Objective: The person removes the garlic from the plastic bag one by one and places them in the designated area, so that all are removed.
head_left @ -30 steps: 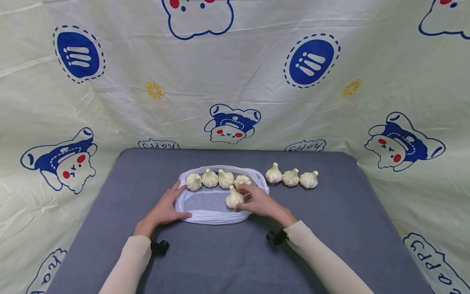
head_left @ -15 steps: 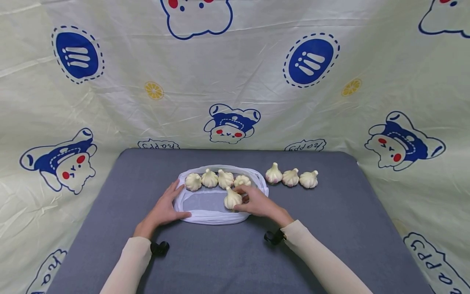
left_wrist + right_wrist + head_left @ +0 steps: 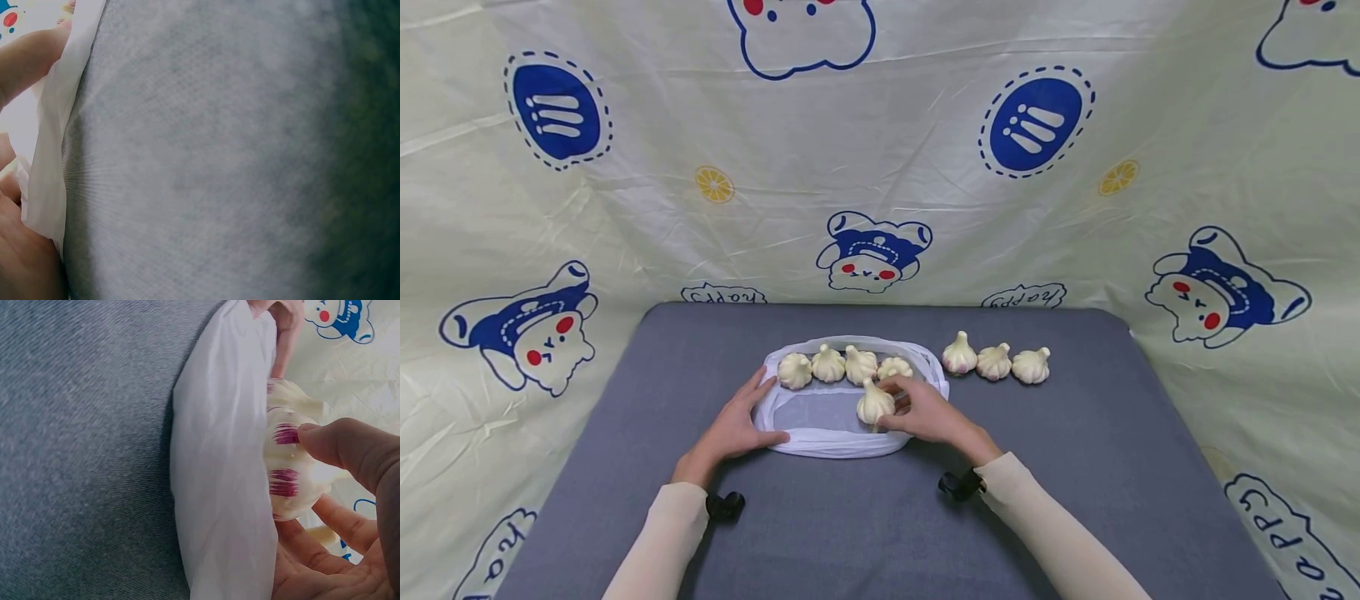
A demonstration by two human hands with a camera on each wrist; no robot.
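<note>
A white, thin-walled bag (image 3: 838, 443) lies spread on the table with its mouth up and its rim gathered. Several garlic bulbs (image 3: 828, 364) stand in a row along its far side. My right hand (image 3: 928, 412) pinches another garlic bulb (image 3: 876, 406) between thumb and fingers, in front of the row's right end. In the right wrist view this bulb (image 3: 290, 465) shows purple streaks, and the bag's wall hides part of it. My left hand (image 3: 737, 425) rests spread at the bag's left end, thumb on the near rim and fingers along the side.
Three more garlic bulbs (image 3: 994, 362) stand in a line right of the bag. The table (image 3: 850, 533) has a grey-blue cloth. Behind it hangs a pale printed sheet (image 3: 910, 125). A black device (image 3: 961, 486) is worn on each wrist.
The pinched garlic bulb and my right hand shifted slightly left at first, then stayed almost in place. My left hand holds nearly the same position on the bag.
</note>
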